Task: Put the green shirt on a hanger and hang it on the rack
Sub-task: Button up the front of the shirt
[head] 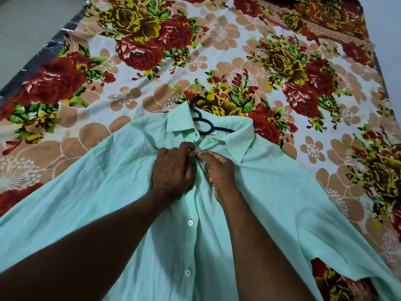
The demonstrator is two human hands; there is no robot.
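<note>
On floral sheet, pale green shirt spread, hanger apparently inside.

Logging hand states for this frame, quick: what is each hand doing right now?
Left hand: closed, pinching the green shirt placket just below the collar.
Right hand: closed, pinching the opposite placket edge at the same spot.

The shirt is thin matt cloth, pale green, a little creased, with small glossy white buttons. The hanger looks like smooth black plastic with a slight shine. The bedsheet is smooth printed cloth with flowers. The floor looks hard, smooth and pale.
</note>
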